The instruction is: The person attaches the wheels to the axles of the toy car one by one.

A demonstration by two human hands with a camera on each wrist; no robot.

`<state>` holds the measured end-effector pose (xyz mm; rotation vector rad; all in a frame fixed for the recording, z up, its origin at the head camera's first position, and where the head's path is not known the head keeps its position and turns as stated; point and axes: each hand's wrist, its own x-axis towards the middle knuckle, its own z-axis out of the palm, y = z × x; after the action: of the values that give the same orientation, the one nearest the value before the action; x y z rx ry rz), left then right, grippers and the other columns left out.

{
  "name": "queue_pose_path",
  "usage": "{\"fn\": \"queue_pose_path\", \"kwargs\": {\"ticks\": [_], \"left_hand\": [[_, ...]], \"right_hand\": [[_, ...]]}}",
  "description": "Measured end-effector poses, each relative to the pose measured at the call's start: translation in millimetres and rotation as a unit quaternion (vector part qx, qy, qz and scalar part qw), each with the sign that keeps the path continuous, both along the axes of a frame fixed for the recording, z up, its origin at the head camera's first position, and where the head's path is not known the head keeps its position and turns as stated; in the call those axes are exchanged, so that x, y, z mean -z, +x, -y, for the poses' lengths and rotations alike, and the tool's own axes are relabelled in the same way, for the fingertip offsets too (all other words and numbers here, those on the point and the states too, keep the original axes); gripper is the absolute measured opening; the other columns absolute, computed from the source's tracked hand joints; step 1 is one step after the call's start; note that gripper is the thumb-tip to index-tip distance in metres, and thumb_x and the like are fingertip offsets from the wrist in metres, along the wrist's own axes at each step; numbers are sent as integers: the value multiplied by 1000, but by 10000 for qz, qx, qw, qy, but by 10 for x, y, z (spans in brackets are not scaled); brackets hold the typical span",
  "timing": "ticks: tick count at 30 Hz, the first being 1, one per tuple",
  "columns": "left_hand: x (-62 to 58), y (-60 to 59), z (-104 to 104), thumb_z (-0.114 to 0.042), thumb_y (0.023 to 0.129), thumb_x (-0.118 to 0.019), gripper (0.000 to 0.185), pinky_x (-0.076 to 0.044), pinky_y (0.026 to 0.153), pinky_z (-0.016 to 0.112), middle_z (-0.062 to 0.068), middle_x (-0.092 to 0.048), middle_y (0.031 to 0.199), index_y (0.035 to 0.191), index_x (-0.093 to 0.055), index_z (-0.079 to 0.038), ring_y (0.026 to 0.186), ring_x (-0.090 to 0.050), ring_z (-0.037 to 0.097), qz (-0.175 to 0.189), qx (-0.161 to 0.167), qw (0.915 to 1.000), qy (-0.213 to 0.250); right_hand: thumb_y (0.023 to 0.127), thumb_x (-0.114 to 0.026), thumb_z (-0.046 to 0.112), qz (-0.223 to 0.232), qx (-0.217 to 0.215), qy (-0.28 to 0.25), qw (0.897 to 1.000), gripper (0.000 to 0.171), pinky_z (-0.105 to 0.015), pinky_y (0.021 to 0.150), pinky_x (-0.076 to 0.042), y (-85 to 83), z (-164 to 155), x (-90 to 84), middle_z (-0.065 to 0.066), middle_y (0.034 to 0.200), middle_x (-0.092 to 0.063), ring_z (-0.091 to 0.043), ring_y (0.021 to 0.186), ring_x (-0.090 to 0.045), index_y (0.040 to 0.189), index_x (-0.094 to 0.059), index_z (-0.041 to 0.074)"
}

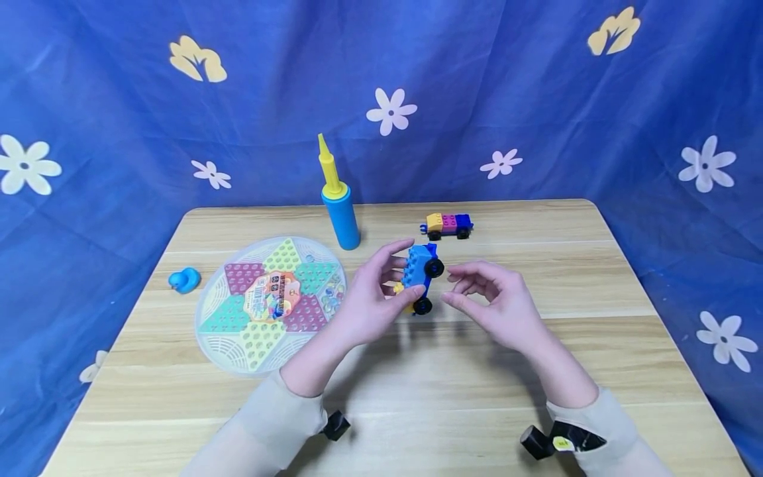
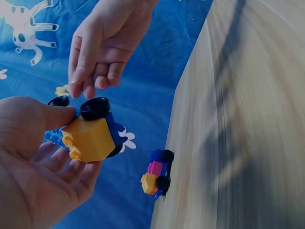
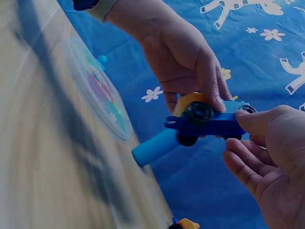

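My left hand (image 1: 387,275) holds a toy brick car (image 1: 420,271) a little above the wooden table (image 1: 417,397), near its middle. The car is blue with a yellow brick at one end and black wheels. In the left wrist view its yellow end (image 2: 90,138) faces the camera, pinched between my thumb and fingers. My right hand (image 1: 477,285) hovers just right of the car, its fingers loosely curled and holding nothing. In the right wrist view that hand's thumb (image 3: 259,119) is at the car's (image 3: 209,121) end; contact is unclear.
A second brick car (image 1: 450,224), yellow, pink and blue, stands at the back of the table. A blue hand pump (image 1: 341,212) with a yellow nozzle stands upright behind the hands. A round Chinese-checkers board (image 1: 271,305) and a small blue duck (image 1: 185,279) lie left.
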<state>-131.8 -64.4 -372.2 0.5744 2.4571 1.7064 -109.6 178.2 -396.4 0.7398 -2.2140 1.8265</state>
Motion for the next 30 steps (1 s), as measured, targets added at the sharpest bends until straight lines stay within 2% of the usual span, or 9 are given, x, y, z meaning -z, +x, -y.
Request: {"fn": "queue_pose_path", "kwargs": {"ticks": [3,7,11,14,20,30], "left_hand": [[15,3,2,-14,95,-82,60,-60,89,40,6,-71,126,149,-57,-15,108,-69,19,-128,40,9998,-142],[35,8,10,-15,95,-83,55,-59,90,39,1,-72,124,146,-61,-17,110,-68,16,-462,133,9983,-337],[51,10,22,-14,95,-82,53,-58,89,37,-2,-71,124,144,-63,-19,108,-66,13,-827,311,9950,-471],[53,15,32,-14,96,-81,52,-57,93,36,-4,-70,130,145,-63,-20,111,-65,12,-1022,474,9919,-590],[49,25,41,-13,98,-79,51,-53,104,39,-3,-67,138,146,-63,-20,123,-63,13,-1347,658,9847,-884],[18,78,7,-11,95,-82,48,-52,107,35,0,-71,135,141,-68,-13,124,-65,15,-1736,691,9718,-1442]], "right_hand": [[83,-83,-15,60,107,49,9999,44,-30,83,-62,-30,-7,-40,-11,111,-71,-23,86,-73,124,-70,-3],[84,-84,-12,216,148,118,9996,47,-30,86,-61,-52,-10,-95,-12,119,-67,-24,88,-73,127,-68,0],[85,-85,-7,307,37,249,9992,52,-32,88,-61,-65,0,-143,-11,125,-65,-25,92,-72,133,-67,4],[86,-87,-3,246,-75,488,9985,56,-32,88,-61,-83,15,-162,-6,126,-64,-23,95,-71,137,-67,8],[87,-88,3,50,-193,876,9960,51,-32,86,-62,-100,25,-174,1,130,-63,-17,100,-69,134,-72,12],[86,-90,8,39,-393,1141,9927,49,-33,89,-61,-105,45,-166,2,128,-68,-18,107,-70,133,-73,10]]}}
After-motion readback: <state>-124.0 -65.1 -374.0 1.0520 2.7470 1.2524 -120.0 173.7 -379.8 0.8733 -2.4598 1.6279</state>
